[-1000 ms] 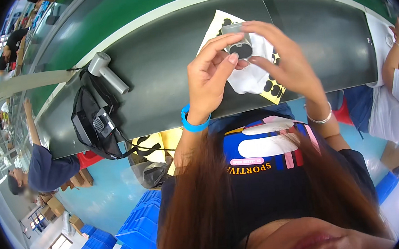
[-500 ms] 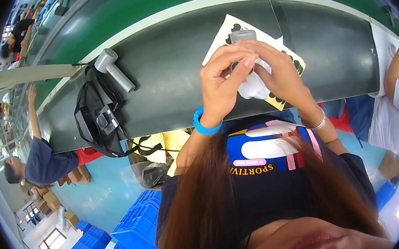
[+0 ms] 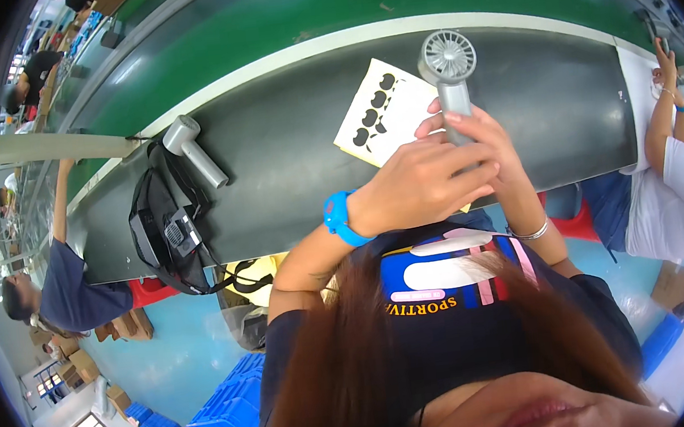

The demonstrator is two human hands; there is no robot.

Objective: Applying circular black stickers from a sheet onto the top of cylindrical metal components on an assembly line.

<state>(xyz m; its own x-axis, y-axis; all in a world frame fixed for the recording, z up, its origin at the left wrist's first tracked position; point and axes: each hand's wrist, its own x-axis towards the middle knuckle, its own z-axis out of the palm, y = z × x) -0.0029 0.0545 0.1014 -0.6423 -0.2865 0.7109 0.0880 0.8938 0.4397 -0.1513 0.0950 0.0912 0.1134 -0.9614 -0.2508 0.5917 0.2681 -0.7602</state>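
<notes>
A grey handheld fan (image 3: 447,53) with a round slotted head stands upright over the dark work surface. My right hand (image 3: 493,140) is closed round its handle, thumb in front and fingertips showing on the far side. My left hand (image 3: 417,183) lies across the lower end of the handle, back of the hand up and fingers curled against it. That hand covers the handle's end. Behind and left of the fan lies a white sheet (image 3: 409,100) with black rounded stickers and a yellow edge, partly hidden by my hands.
A second grey handheld fan (image 3: 196,151) lies at the left, beside a black bag (image 3: 162,210) with a small grey device on it. A green conveyor belt (image 3: 277,51) runs beyond the light rail. Blue crates (image 3: 233,409) stand on the floor. Co-workers sit at both sides.
The fan's round head has come into view, raised above my hands. My left hand has moved down to the handle's lower end. The white wad between my hands no longer shows.
</notes>
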